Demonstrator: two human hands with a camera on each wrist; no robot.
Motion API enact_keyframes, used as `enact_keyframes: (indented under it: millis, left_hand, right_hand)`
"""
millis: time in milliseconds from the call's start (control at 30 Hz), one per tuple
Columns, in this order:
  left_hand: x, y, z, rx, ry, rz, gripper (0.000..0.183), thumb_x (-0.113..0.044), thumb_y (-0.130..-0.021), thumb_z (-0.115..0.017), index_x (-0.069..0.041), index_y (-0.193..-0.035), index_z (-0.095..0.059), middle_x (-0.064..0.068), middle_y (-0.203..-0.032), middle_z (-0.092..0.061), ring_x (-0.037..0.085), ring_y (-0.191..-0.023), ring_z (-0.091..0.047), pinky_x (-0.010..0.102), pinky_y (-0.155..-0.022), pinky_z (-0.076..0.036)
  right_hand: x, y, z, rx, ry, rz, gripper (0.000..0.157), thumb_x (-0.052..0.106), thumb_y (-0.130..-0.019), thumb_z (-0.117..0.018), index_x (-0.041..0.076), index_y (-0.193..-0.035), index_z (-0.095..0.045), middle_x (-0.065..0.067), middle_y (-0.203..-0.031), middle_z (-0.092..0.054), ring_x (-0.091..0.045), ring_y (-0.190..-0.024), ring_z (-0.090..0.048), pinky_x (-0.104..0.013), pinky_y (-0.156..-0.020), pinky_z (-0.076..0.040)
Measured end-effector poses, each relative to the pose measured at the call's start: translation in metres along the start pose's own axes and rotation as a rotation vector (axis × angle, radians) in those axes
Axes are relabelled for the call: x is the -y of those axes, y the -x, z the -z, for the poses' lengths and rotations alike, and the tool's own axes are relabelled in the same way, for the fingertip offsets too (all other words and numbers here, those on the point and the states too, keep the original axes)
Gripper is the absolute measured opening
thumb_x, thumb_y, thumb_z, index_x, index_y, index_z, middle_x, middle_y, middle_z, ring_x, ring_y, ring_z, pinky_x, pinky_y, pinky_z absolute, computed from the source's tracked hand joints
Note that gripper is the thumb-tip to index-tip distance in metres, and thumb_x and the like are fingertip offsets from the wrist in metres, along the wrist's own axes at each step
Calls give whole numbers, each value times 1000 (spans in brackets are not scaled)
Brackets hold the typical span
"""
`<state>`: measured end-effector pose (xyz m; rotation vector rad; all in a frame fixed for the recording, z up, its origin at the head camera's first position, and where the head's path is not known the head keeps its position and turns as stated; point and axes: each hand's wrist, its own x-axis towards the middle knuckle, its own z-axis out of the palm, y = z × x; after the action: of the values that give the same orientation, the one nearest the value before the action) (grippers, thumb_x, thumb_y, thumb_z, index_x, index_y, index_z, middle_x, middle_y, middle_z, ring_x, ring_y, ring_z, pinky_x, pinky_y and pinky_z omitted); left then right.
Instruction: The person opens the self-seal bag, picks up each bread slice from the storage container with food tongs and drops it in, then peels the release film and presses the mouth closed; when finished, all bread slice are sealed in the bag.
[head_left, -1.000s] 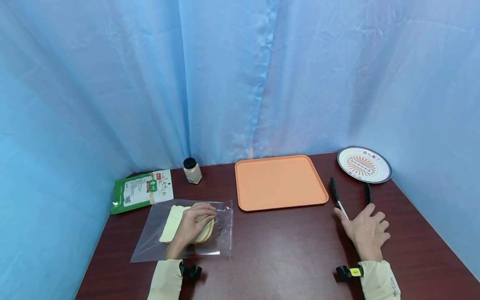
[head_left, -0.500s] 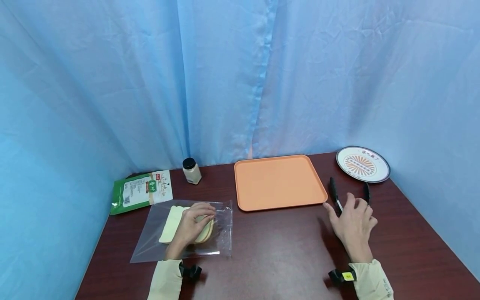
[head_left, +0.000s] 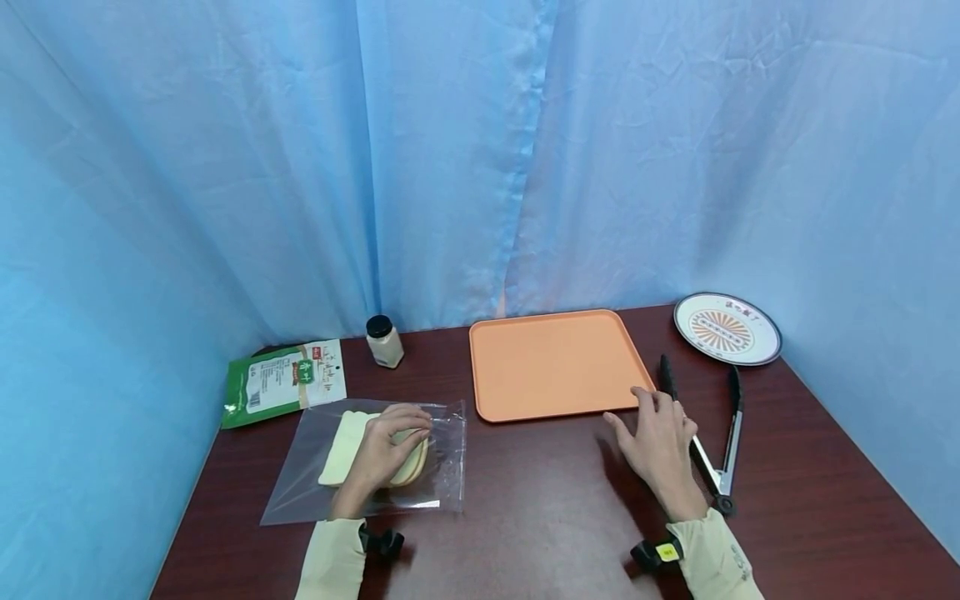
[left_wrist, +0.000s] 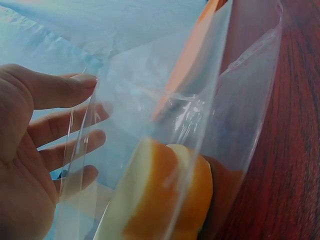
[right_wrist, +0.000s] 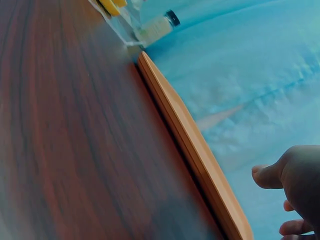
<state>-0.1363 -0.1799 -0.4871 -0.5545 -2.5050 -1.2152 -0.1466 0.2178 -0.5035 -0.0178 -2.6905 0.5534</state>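
Tongs (head_left: pixel 732 437) came clearer into view as the right hand (head_left: pixel 660 447) swept left to the orange tray (head_left: pixel 555 367), fingers apart, gripping nothing. That left one hand at work: the left hand (head_left: pixel 385 446) stayed put, pinching the clear bag (head_left: pixel 448 467), bread (head_left: pixel 347 446) inside, left of the tray.

Even, moderate light fills the head view, and the curtain (head_left: pixel 97 333) glows brightest at the left. A pale sheen lies on the counter (head_left: pixel 540 525); a soft shadow falls beside the right hand (head_left: pixel 660 450). White glints streak the bag (left_wrist: pixel 190 115). The right wrist view looks smeared, its jar (right_wrist: pixel 157 30) blurred.
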Motion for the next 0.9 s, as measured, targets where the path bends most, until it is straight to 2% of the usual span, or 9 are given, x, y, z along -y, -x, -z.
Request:
enact_keyframes:
  millis: [200,333,600,900]
  left_hand:
    - [-2,-2,3,-7,-6,-12,12,-1,-83,-77,-4,-94,-79,7,-103,-77,26,-106,-70,48,-94,-57]
    - [-2,-2,4,-12,-9,-14,12,-1,-83,-77,-4,-95,-79,8,-103,-77,25,-106,-70,48,-93,-57]
    - [-2,-2,3,-12,-3,-10,13,-1,-84,-77,-7,-95,-80,9,-103,-77,25,-106,-69,47,-93,-57]
    - [-2,-2,5,-39,-6,-56,14,1,-82,-77,-6,-94,-80,12,-101,-77,25,-104,-69,48,-93,-57]
  right_hand:
    - [23,-6,-10,-6,-33,118,54,34,-87,-77,2,-127,-60,-27,-122,-59,-45,-106,-56,-60,-81,-38]
    - [45,-11,-14,32,-69,178,52,35,-89,-76,4,-128,-61,-24,-122,-61,-43,-111,-57,-60,-86,-40]
    - [88,-23,-23,83,-178,270,48,33,-90,-75,8,-128,-63,-18,-123,-64,-38,-111,-59,-50,-82,-37]
    - [124,-34,-48,185,-212,367,41,28,-91,-74,7,-126,-67,-15,-120,-66,-33,-111,-62,-53,-87,-44]
